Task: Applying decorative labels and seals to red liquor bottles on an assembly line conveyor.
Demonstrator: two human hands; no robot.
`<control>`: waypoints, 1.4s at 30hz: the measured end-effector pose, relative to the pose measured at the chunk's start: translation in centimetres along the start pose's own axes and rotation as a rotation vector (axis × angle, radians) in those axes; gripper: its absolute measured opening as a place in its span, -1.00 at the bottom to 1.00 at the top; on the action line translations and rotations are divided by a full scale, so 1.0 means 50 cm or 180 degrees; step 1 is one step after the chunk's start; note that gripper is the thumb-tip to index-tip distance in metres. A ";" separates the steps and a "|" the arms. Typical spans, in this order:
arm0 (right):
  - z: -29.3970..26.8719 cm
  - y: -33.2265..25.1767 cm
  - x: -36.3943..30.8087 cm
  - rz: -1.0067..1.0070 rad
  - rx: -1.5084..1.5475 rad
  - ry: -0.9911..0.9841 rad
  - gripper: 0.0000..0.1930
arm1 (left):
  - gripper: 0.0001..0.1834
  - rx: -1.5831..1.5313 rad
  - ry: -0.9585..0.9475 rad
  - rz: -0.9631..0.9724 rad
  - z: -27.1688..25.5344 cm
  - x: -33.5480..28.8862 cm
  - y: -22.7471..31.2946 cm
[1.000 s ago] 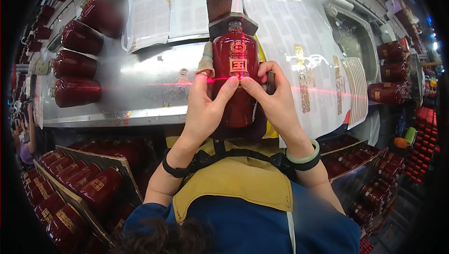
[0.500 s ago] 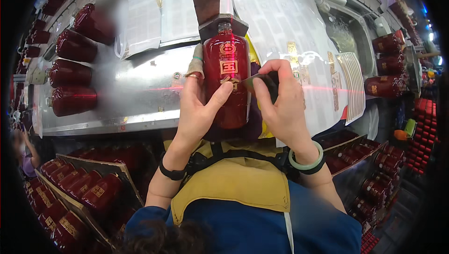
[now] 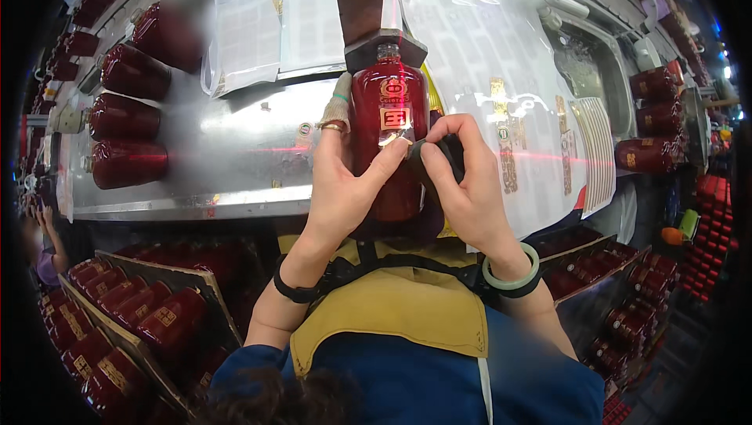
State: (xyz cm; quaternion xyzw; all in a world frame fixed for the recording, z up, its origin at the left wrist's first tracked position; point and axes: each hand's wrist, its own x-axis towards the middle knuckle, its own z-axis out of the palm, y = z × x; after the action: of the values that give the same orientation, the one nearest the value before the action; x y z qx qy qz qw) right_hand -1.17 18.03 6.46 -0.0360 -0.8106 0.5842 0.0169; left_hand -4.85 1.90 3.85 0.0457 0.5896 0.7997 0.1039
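Observation:
A dark red glass bottle (image 3: 397, 186) with gold markings lies in front of me, its clear neck against a dark notched block (image 3: 362, 59). My left hand (image 3: 338, 194) is wrapped along its left side, the thumb pressing on the front over the gold marking. Cloth-like covers sit on the left fingers lying beside the bottle. In my right hand (image 3: 478, 190) a thin dark flat piece (image 3: 446, 151) is pinched between thumb and fingers, its edge at the bottle's front near the left thumb. The bottle's underside is hidden.
Several red bottles (image 3: 129, 115) lie on the metal bench (image 3: 251, 143) at left, and more (image 3: 644, 155) lie at right. White sheets with gold decals (image 3: 540, 123) cover the bench beside a sink (image 3: 611, 72) with a tap. Wooden-edged crates of bottles (image 3: 168, 319) stand below.
The right hand and dark piece have shifted slightly left relative to the bottle, closer to the left thumb. The left thumb now covers more of the lower gold marking.

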 end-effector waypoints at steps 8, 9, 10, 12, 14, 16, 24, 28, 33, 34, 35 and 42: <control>0.002 0.006 -0.001 0.0096 -0.0075 0.0044 -0.86 | -0.23 -0.0024 0.0169 0.0166 0.006 -0.001 -0.010; 0.000 0.004 -0.001 0.0131 -0.0117 0.0047 -0.85 | -0.23 -0.0024 0.0167 0.0165 0.006 -0.002 -0.008; -0.002 0.005 -0.002 0.0132 -0.0118 0.0048 -0.85 | -0.25 -0.0037 0.0141 0.0092 0.006 -0.003 -0.005; -0.005 0.007 -0.002 0.0312 0.0150 0.0105 -0.76 | -0.27 -0.0051 0.0114 0.0021 0.004 -0.003 -0.006; 0.001 0.012 0.005 0.0282 0.0286 0.0130 -0.70 | -0.34 0.0145 0.0055 0.0158 -0.001 -0.003 -0.013; 0.009 0.023 0.015 0.0317 0.0467 0.0119 -0.54 | -0.37 0.0002 0.0068 0.0122 -0.004 -0.006 -0.009; 0.026 0.055 0.028 0.0474 0.0965 0.0020 -0.56 | -0.33 0.0155 -0.0122 -0.0039 -0.017 -0.006 -0.020; 0.027 0.061 0.027 0.0461 0.0870 0.0011 -0.57 | -0.33 0.0055 -0.0103 -0.0053 -0.016 -0.007 -0.014; 0.024 0.056 0.028 0.0551 0.0852 -0.0038 -0.57 | -0.32 -0.0026 -0.0127 0.0062 -0.018 -0.006 -0.021; 0.024 0.060 0.027 0.0477 0.0780 -0.0020 -0.56 | -0.31 -0.0103 -0.0122 -0.0028 -0.021 -0.007 -0.021; 0.024 0.062 0.027 0.0404 0.0707 -0.0002 -0.56 | -0.31 -0.0180 -0.0117 -0.0118 -0.023 -0.008 -0.022; 0.021 0.050 0.028 0.0596 0.0707 -0.0091 -0.52 | -0.29 0.0009 0.0050 0.0198 -0.014 -0.006 -0.026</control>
State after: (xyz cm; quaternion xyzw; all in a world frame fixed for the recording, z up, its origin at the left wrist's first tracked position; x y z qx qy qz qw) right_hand -2.52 17.95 3.74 -0.1011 -0.7343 0.6697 -0.0453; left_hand -4.57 1.55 2.41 0.0579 0.5898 0.8020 0.0743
